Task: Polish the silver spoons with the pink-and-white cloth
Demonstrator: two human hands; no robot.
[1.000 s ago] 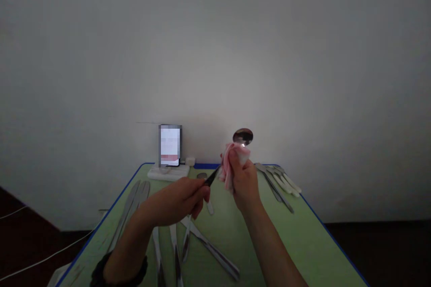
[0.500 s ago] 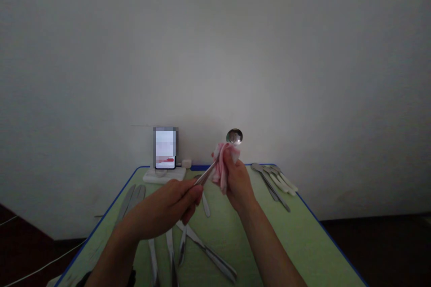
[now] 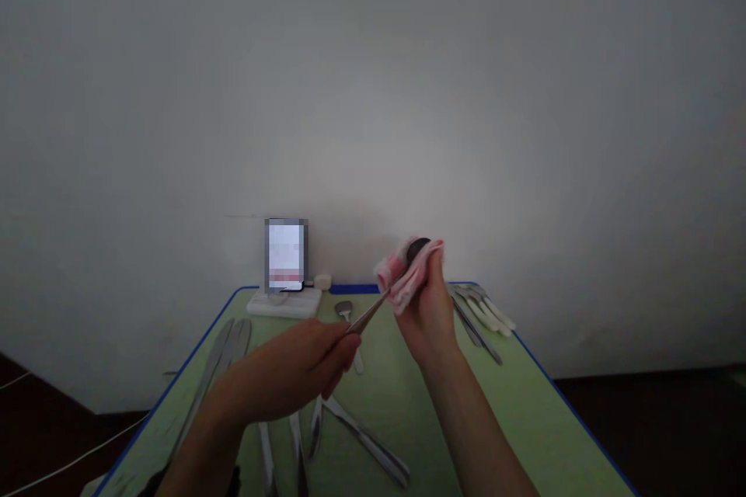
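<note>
My left hand is closed around the handle of a metal spoon, which slants up to the right above the table. In my right hand is a pink and white cloth, wrapped about the spoon's bowl. Part of the dark bowl shows between the folds; the rest is covered. Behind my left hand a smaller spoon lies on the table, partly hidden. Below my hands lie several metal pieces of cutlery, among them one with a long handle pointing to the lower right.
The green table has a blue edge and stands against a grey wall. A phone leans upright on a white stand at the back. Flat metal knives lie on the left. White-handled cutlery lies at the back right.
The cloth in my right hand has moved up and right from the spoon's neck onto its bowl. The spoon has turned, and its shiny bowl is now mostly covered. My left hand has shifted slightly right.
</note>
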